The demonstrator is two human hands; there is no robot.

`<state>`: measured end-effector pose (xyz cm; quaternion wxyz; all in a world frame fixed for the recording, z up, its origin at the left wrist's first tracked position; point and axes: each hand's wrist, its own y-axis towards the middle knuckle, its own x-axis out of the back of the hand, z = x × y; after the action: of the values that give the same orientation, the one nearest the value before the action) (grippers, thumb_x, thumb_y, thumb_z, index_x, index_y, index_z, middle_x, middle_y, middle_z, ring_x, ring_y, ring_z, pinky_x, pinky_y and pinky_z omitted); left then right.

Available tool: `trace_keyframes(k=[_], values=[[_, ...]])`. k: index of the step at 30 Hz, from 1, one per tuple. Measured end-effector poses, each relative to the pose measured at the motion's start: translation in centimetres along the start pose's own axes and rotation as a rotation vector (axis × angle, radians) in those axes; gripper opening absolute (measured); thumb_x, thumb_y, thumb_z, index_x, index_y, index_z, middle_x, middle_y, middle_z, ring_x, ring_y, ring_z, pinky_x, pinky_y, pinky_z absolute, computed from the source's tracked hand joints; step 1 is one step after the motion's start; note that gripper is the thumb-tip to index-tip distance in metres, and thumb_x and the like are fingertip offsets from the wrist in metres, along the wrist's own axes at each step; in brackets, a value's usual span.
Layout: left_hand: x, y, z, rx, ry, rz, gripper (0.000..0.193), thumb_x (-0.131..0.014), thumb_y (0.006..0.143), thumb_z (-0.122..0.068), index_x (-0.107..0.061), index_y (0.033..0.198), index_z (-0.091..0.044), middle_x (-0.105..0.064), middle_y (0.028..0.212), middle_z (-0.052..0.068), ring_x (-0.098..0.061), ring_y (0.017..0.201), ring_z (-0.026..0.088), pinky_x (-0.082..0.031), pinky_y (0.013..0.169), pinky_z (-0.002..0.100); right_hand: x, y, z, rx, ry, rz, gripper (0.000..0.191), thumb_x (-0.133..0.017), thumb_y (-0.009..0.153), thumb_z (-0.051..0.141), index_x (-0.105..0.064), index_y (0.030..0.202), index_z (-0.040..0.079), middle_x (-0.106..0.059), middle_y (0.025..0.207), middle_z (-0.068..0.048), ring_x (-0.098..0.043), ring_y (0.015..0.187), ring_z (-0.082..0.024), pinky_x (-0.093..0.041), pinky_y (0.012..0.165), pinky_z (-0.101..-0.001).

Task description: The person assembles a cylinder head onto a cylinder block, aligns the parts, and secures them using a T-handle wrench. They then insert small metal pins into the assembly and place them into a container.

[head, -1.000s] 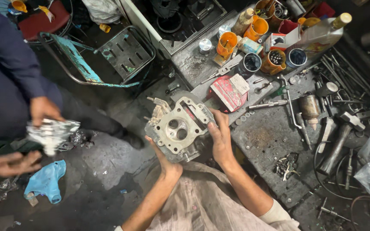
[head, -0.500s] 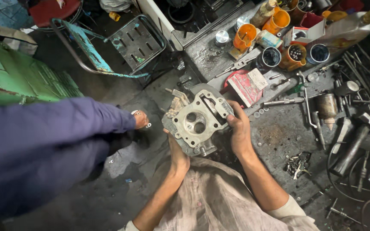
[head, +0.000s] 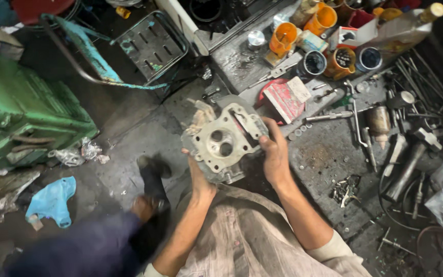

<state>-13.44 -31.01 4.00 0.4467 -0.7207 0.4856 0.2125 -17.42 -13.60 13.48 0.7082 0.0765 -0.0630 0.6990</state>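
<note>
Gripped from both sides: grey cast-metal cylinder head (head: 222, 143), held up over the lap, just off the near-left edge of the grimy workbench (head: 329, 159). Left hand (head: 197, 174) cupped under the lower left corner, fingers curled and clamped on the casting. Right hand (head: 275, 154) wrapped over the right edge, thumb on the flat face, fingers closed round the back.

Best handled this way, by judgement: weight shared across both palms, flat mating face kept up and level, fingertips kept off the machined surface and clear of the sharp fin edges. No resting it face-down on the grit of the bench.

Texture worth noting: dull matt aluminium, two round ports side by side in the middle, bolt holes at the corners, a rectangular opening at the upper right, pale ragged fins along the upper left. Looks heavy and rigid.

Right of the head: red booklet (head: 283, 100) lying flat, just beside. Beyond it, orange plastic cups (head: 283, 38), well apart. Further right, scattered steel rods and tools. Left of the head: another person's dark shoe (head: 152, 177) on the concrete floor, near; blue rag (head: 52, 200) well apart; green machine body (head: 21, 113) further left.
</note>
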Motion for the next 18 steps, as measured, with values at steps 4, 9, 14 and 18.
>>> trace_keyframes(k=[4,9,14,18], values=[[-0.7,-0.3,-0.8,0.019,0.085,-0.023,0.076,-0.032,0.100,-0.065,-0.035,0.154,-0.011,-0.048,0.152,0.008,-0.051,0.136,0.024,-0.044,0.112,0.042,-0.1,0.3,0.8,0.002,0.004,0.003,0.063,-0.047,0.092,0.047,-0.056,0.129,-0.003,-0.066,0.116,-0.013,-0.058,0.111,-0.020,-0.045,0.101,-0.0328],[-0.4,-0.1,-1.2,0.028,0.129,-0.003,0.074,-0.031,0.101,-0.062,-0.038,0.153,-0.010,-0.051,0.151,0.008,-0.053,0.134,0.023,-0.045,0.112,0.041,0.6,0.9,0.7,0.013,0.017,0.061,0.063,-0.045,0.094,0.048,-0.056,0.129,-0.003,-0.066,0.115,-0.012,-0.058,0.111,-0.019,-0.045,0.101,-0.0324],[0.4,0.4,-1.5,0.047,0.195,-0.020,0.071,-0.034,0.103,-0.057,-0.040,0.152,-0.006,-0.053,0.149,0.009,-0.054,0.133,0.021,-0.045,0.111,0.039,0.8,1.4,0.6,0.013,0.035,0.079,0.069,-0.045,0.092,0.052,-0.055,0.132,-0.004,-0.065,0.116,-0.014,-0.058,0.111,-0.019,-0.045,0.100,-0.0320],[0.3,0.4,-2.0,0.029,0.251,0.055,0.066,-0.036,0.106,-0.052,-0.040,0.151,-0.004,-0.053,0.148,0.011,-0.054,0.132,0.021,-0.045,0.111,0.038,0.5,1.3,0.4,0.037,0.046,0.062,0.072,-0.045,0.092,0.057,-0.055,0.129,-0.003,-0.065,0.114,-0.012,-0.058,0.109,-0.018,-0.045,0.098,-0.0315]])
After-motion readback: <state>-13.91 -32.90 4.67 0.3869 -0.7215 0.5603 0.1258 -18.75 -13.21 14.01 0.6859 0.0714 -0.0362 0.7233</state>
